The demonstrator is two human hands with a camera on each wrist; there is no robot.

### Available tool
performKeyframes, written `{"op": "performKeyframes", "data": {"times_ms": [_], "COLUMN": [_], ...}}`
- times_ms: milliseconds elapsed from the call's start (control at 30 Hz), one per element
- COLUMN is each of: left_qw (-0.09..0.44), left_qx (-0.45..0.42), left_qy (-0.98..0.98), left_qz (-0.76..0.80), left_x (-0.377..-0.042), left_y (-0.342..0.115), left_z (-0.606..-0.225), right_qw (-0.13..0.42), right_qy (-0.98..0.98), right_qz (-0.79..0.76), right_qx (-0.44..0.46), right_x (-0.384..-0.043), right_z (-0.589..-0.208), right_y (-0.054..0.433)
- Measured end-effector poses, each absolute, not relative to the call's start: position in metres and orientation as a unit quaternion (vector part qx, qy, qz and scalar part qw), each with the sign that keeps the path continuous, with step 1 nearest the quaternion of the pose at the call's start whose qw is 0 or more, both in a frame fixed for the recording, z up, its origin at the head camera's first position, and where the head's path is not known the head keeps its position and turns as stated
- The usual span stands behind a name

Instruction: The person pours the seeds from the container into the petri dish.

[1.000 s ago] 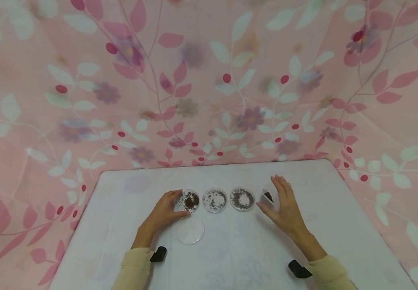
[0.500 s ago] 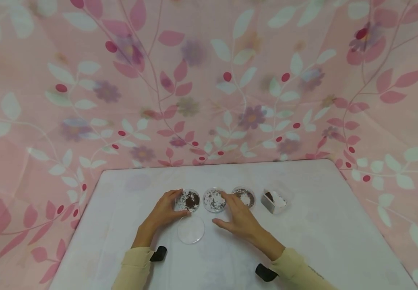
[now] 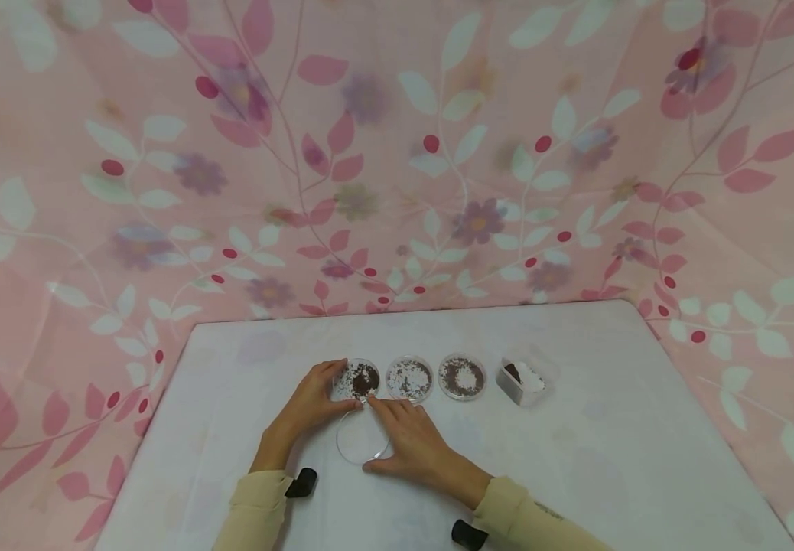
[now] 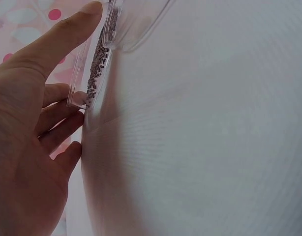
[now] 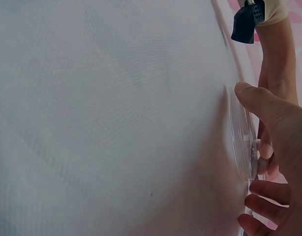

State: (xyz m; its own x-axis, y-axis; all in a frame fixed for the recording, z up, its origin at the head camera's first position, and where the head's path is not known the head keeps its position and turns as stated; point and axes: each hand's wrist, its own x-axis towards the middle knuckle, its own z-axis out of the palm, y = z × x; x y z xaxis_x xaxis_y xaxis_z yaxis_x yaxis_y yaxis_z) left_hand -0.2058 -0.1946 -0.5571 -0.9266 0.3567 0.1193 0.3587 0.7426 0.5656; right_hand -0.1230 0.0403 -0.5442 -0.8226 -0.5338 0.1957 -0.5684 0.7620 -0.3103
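My left hand [image 3: 313,396] holds a round clear petri dish [image 3: 362,378] with dark brown granules over white bits, thumb at its near side and fingers at its far side. In the left wrist view the granules [image 4: 98,64] show through the dish's wall. Just in front of it lies a clear round lid [image 3: 358,440]. My right hand [image 3: 419,448] spreads over the lid's right side, with the thumb [image 5: 249,93] right at its rim in the right wrist view and the other fingers toward the dish.
To the right stand a petri dish of scattered grey-brown and white bits [image 3: 409,379] and another with a dark ring around a white middle [image 3: 462,376]. Farther right is a clear square container [image 3: 522,390] with white and dark contents. Floral cloth [image 3: 397,191] hangs behind the white table [image 3: 576,474].
My right hand has moved left from the square container, past the two middle dishes, to the lid. The left hand has stayed on its dish.
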Motion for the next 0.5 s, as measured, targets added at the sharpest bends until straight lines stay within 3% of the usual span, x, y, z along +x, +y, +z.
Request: {"op": "performKeyframes", "data": {"times_ms": [500], "left_qw": [0.002], "left_qx": [-0.195], "left_qy": [-0.928], "left_qz": [-0.317], "left_x": [-0.204], "left_y": [-0.194], "left_z": [-0.554], "right_qw": [0.08], "right_qy": [-0.949], "right_qz": [0.129], "right_qx": [0.275], "right_x": [-0.124], "right_z": [-0.555], "right_y": [0.032]}}
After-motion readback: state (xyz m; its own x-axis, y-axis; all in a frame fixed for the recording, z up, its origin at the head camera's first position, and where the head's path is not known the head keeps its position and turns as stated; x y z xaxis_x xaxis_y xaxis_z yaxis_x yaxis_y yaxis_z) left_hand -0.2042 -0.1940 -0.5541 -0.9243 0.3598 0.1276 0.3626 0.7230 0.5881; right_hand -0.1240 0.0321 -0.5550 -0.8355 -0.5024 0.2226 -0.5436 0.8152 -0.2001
